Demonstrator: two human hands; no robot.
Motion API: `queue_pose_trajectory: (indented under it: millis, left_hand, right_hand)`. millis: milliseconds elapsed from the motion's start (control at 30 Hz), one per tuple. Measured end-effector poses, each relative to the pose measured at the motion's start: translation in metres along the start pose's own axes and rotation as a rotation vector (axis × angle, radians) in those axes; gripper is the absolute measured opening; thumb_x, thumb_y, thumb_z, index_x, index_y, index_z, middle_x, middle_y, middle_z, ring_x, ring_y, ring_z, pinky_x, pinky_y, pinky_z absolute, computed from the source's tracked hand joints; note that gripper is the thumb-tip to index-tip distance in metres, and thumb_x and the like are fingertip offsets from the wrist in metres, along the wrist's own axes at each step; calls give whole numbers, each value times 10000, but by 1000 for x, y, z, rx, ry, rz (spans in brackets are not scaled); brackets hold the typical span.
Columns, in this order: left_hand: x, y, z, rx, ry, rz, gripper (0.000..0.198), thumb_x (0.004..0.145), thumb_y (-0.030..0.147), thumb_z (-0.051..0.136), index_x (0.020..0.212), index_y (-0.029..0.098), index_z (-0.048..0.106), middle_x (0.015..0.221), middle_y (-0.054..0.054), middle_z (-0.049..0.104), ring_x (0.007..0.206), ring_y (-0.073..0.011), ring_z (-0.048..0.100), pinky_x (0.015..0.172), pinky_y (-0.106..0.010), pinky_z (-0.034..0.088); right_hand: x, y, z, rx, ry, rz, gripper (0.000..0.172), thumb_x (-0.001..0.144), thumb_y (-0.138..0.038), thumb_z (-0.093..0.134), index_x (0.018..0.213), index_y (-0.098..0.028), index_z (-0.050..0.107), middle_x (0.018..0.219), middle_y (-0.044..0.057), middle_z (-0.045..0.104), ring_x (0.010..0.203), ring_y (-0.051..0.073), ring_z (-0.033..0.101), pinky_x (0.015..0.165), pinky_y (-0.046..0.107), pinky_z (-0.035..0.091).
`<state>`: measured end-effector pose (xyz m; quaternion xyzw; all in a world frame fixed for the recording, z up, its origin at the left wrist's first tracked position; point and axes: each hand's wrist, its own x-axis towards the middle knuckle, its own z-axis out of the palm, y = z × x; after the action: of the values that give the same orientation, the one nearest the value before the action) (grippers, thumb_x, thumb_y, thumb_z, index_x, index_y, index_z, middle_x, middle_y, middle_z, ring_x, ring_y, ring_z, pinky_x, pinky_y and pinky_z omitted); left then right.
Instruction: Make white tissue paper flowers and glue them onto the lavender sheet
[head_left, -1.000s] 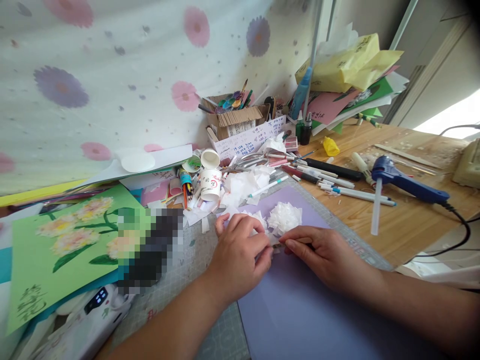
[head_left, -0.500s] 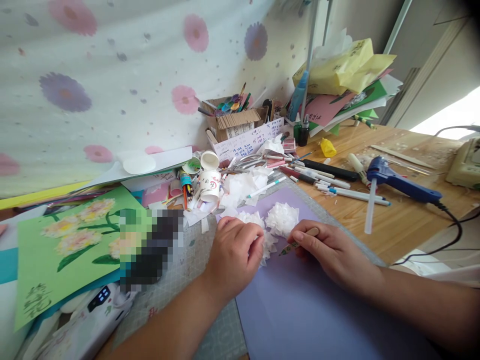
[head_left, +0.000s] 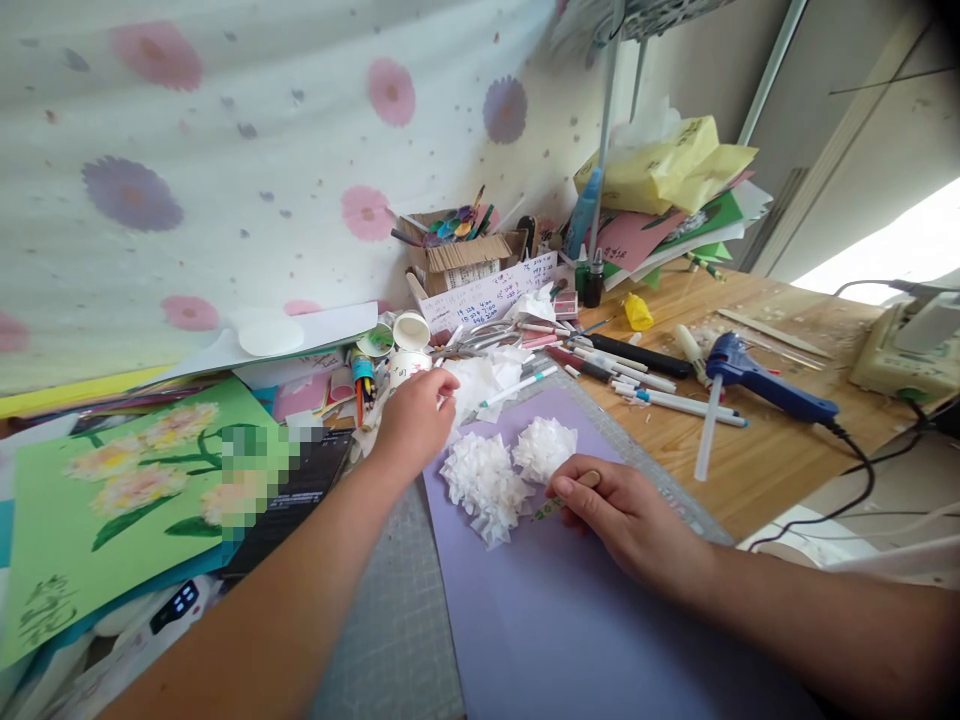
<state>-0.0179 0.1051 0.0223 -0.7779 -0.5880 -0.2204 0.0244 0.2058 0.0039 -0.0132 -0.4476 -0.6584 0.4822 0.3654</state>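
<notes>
My right hand (head_left: 611,515) pinches a pair of slim tweezers (head_left: 547,511) with a leafy printed tip and a tan rounded end. The tip points left, close to two white ruffled paper flowers. The larger flower (head_left: 484,482) lies left of the smaller flower (head_left: 546,447), both on a purple sheet (head_left: 525,610). My left hand (head_left: 418,420) is over the white tissue paper scraps (head_left: 484,382), in front of a printed paper cup (head_left: 405,368). Its thumb and index finger are apart with nothing seen between them; the other fingertips are hidden.
A blue glue gun (head_left: 772,380) stands on the wooden table at right, its cord trailing off the edge. Several markers (head_left: 682,405) lie behind the sheet. At left is a green flower picture (head_left: 67,530). A cardboard box (head_left: 461,265) of brushes stands at the back.
My left hand has moved left and away from the flowers to the paper scraps, uncovering the larger flower. My right hand still holds the tweezers beside the flowers. The view has shifted slightly.
</notes>
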Motion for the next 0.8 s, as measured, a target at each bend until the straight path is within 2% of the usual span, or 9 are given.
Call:
queue_pose_trajectory:
  millis: [133,333,467,533,633,700,800]
  left_hand:
    - [16,-7,5,87,-21,-43,151,764,168,512,863,218,614,909,-46,686,823,-227,620,693,-320,460]
    - [20,17,16,209,-66,45,200,763,262,587,961,247,615,996,-46,671,977,-270,565,828,-373,421]
    - [26,25,22,272,-81,54,298,701,328,688,981,246,625,1024,-82,634,1031,-304,526,875,-424,391]
    - [29,24,23,290,-98,59,263,714,321,690,954,233,634,1018,-85,626,1039,-298,521,879,-441,388]
    - [32,20,23,300,-137,67,161,806,333,615,879,191,636,960,-57,628,999,-243,539,874,-440,400]
    - [32,19,23,296,-145,62,178,851,339,565,845,173,629,926,-43,628,969,-216,548,873,-435,406]
    - [31,23,25,271,-110,51,143,828,329,585,845,197,636,931,-47,630,976,-242,545,867,-446,400]
  right_hand:
    - [1,-1,0,5,-6,-4,308,915,-402,417,769,-170,557,637,-2,544,582,121,500,563,220,407]
    - [0,-4,0,-20,-1,-16,305,921,-398,419,762,-175,553,633,0,551,589,122,508,571,221,409]
    - [-1,-4,0,-12,-2,-18,302,917,-404,419,764,-178,547,625,-1,552,581,125,512,564,223,412]
    - [-1,-4,0,-9,-4,-18,298,916,-403,420,774,-175,548,631,1,556,586,126,514,571,224,417]
    - [-1,-4,0,-14,-6,-18,294,915,-404,425,785,-173,553,637,2,562,593,126,516,578,224,421]
    - [0,-4,0,-19,-6,-20,301,913,-413,427,781,-174,555,632,1,564,588,126,516,575,223,420]
    - [0,-6,0,-26,-1,-25,321,907,-435,428,769,-175,557,623,0,568,580,126,519,569,221,420]
